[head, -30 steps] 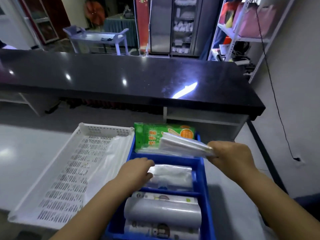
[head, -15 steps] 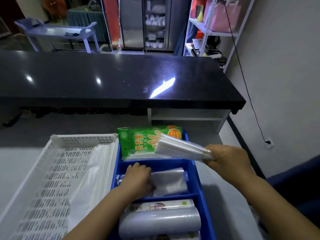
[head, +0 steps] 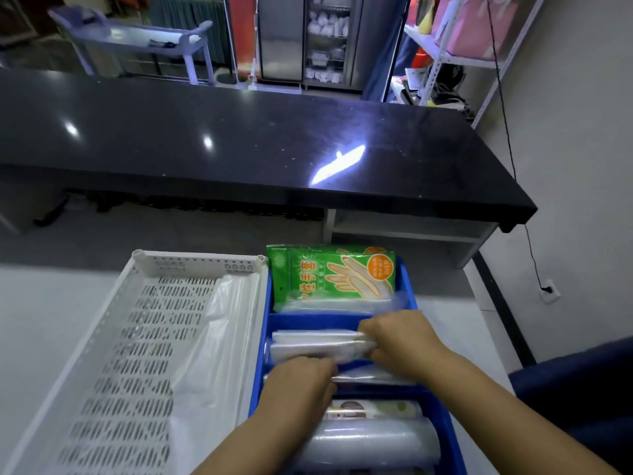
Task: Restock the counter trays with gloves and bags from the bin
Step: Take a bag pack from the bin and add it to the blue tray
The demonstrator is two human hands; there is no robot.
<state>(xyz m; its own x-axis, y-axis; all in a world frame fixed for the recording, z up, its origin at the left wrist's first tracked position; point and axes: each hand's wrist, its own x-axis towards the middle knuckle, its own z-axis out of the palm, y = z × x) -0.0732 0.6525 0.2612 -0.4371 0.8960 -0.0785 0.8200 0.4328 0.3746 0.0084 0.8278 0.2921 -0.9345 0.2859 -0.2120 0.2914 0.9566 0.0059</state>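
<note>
A blue divided tray [head: 409,293] stands in front of me. A green pack of gloves [head: 329,274] lies in its far compartment. In the middle compartment my right hand [head: 399,341] grips the right end of a bundle of clear plastic bags [head: 313,344], which lies flat. My left hand [head: 299,385] presses down on more clear bags at that compartment's near edge. Rolls of plastic film [head: 370,443] fill the near compartment. A white perforated bin [head: 144,354] stands left of the tray, with a loose clear bag [head: 219,347] along its right side.
The tray and bin rest on a pale grey worktop [head: 44,317]. A long black counter [head: 260,145] runs across beyond it. A wall with a socket [head: 549,291] is at the right, metal shelving [head: 459,46] at the far right.
My right hand has brought the bundle of clear bags down from above the glove pack into the middle compartment. My left hand has slid back toward the compartment's near edge.
</note>
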